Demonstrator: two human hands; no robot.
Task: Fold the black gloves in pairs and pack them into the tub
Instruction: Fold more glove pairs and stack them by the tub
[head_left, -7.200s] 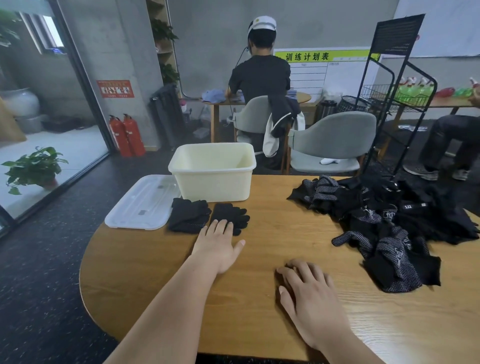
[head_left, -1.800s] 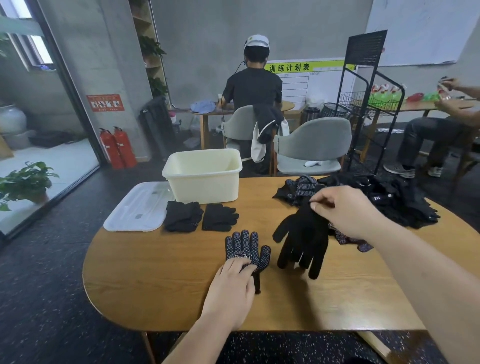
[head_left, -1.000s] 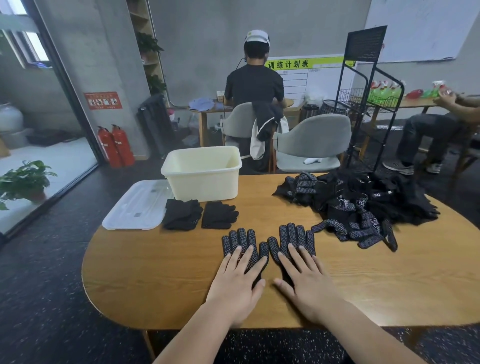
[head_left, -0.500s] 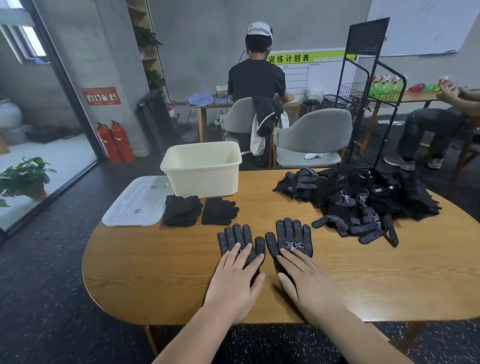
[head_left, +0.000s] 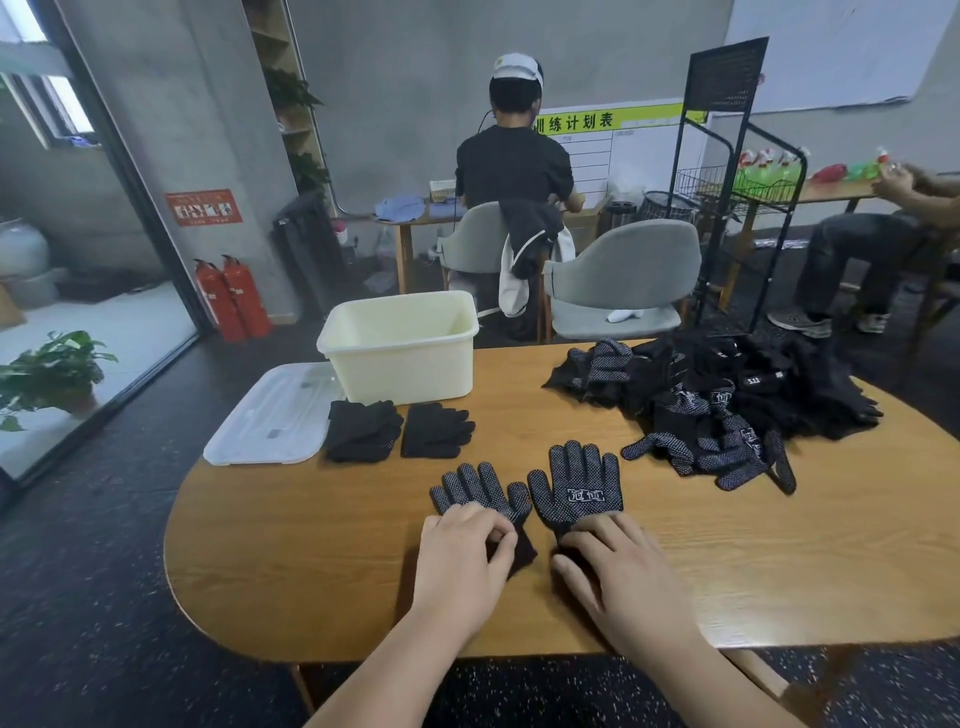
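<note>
- Two black gloves with white dots lie flat on the wooden table (head_left: 311, 545), side by side, close to the person. Their fingers point away from the person.
- The left hand (head_left: 462, 551) is on the cuff of the left glove (head_left: 478, 491). Its fingers are bent and pinch the cuff.
- The right hand (head_left: 618, 566) rests on the cuff of the right glove (head_left: 576, 488). Its fingers lie nearly flat on the cloth. Its thumb is partly hidden, so I cannot tell if it holds the cuff too.
- The right glove has a white label with writing on its palm.
- The two hands are near each other but do not touch.
- The pale yellow tub (head_left: 400, 348) stands at the far side of the table, and it is open.
- Its clear lid (head_left: 270, 415) lies flat to the left of it.
- Two folded pairs (head_left: 361, 431) of black gloves sit just in front of the tub, next to the lid.
- A big pile of gloves (head_left: 717, 410) lies on the right side of the table, well apart from the tub.
</note>
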